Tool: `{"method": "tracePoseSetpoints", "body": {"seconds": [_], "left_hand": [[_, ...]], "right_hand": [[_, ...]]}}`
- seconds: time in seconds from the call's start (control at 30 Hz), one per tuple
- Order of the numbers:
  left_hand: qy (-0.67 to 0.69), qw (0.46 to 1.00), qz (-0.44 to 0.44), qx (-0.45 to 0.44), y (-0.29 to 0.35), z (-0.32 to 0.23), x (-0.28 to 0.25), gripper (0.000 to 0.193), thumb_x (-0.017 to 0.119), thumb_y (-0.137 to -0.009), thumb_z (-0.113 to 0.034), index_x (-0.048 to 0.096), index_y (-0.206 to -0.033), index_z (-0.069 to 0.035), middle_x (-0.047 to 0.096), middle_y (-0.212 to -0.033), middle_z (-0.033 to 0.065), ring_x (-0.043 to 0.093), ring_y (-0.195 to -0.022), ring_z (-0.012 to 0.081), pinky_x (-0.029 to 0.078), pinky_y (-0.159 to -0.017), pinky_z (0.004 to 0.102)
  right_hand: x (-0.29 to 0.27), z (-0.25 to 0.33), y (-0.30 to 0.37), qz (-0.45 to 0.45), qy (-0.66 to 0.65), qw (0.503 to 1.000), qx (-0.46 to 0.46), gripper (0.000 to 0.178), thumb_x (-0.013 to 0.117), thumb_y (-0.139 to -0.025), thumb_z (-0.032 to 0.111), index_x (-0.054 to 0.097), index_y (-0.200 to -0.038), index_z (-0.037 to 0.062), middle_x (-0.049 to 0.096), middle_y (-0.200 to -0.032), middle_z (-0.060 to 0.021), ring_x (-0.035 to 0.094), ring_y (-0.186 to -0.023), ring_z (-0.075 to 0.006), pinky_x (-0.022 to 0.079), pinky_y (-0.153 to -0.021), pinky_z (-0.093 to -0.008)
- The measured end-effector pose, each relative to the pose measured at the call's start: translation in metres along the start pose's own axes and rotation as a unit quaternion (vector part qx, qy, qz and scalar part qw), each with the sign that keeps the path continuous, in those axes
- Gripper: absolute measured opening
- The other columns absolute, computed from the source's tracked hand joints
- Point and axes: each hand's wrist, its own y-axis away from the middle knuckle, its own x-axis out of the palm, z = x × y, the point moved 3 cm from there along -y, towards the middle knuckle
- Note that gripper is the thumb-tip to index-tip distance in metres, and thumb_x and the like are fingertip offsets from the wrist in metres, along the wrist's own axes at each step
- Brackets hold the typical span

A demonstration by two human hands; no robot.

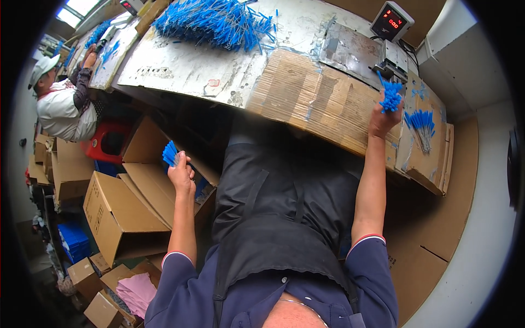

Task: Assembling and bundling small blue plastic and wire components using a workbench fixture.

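My left hand is closed around a small bundle of thin sticks with blue ends, held over the open cardboard boxes to the left of my lap. At the right end of the bench, my right hand grips a thicker bunch of blue-tipped sticks, its blue ends pointing up. Just right of that hand, a loose fan of the same sticks lies on cardboard. A large heap of blue-tipped sticks is piled at the far side of the bench.
A small machine with a red digital display stands beyond my right hand. Flattened cardboard covers the near bench edge. Open boxes crowd the floor at left, by a red stool. Another person works at far left.
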Motion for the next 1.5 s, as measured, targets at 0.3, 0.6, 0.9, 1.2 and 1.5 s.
{"method": "tracePoseSetpoints", "body": {"seconds": [0.3,0.6,0.9,1.2,1.5], "left_hand": [[-0.017,0.999,0.045,-0.010,0.011,0.011,0.022,0.009,0.066,-0.099,-0.018,0.065,-0.102,-0.009,0.061,-0.075,-0.0010,0.036,-0.043,0.0021,0.025,-0.038,0.0216],[-0.005,0.996,0.088,-0.002,0.030,0.004,0.046,0.010,0.064,-0.100,-0.019,0.065,-0.104,-0.009,0.061,-0.076,-0.0005,0.035,-0.043,0.0027,0.026,-0.039,0.0213],[0.004,0.995,0.103,0.012,0.030,-0.002,0.049,0.011,0.064,-0.100,-0.018,0.064,-0.105,-0.008,0.060,-0.077,0.0001,0.036,-0.042,0.0033,0.028,-0.038,0.0211],[-0.022,0.989,0.140,0.029,0.047,-0.013,0.080,0.010,0.063,-0.100,-0.017,0.064,-0.105,-0.009,0.060,-0.078,-0.0003,0.036,-0.044,0.0027,0.027,-0.038,0.0207],[-0.003,0.992,0.117,0.038,0.049,-0.026,0.079,0.007,0.064,-0.099,-0.015,0.065,-0.101,-0.008,0.062,-0.076,0.0002,0.037,-0.044,0.0033,0.028,-0.039,0.0209]], "right_hand": [[0.003,-0.033,-0.009,-0.048,-0.298,0.909,0.287,0.011,0.069,-0.081,-0.007,0.063,-0.089,-0.0027,0.069,-0.079,-0.0104,0.071,-0.073,-0.0204,0.062,-0.067,-0.0331],[-0.012,-0.052,-0.010,-0.089,-0.521,0.760,0.378,0.018,0.067,-0.081,-0.012,0.058,-0.087,0.0022,0.067,-0.086,-0.0131,0.071,-0.078,-0.0281,0.065,-0.075,-0.0433],[-0.018,-0.060,-0.002,-0.088,-0.559,0.718,0.405,0.018,0.065,-0.081,-0.014,0.058,-0.087,0.0014,0.067,-0.088,-0.0142,0.071,-0.081,-0.0291,0.065,-0.078,-0.0461],[-0.019,-0.055,-0.008,-0.085,-0.548,0.735,0.391,0.013,0.064,-0.082,-0.012,0.060,-0.087,-0.0014,0.068,-0.087,-0.0154,0.071,-0.076,-0.0289,0.065,-0.071,-0.0420],[-0.011,-0.053,-0.009,-0.028,-0.491,0.780,0.386,0.012,0.065,-0.081,-0.012,0.062,-0.085,-0.0007,0.069,-0.084,-0.0145,0.071,-0.072,-0.0283,0.065,-0.068,-0.0421]]}}
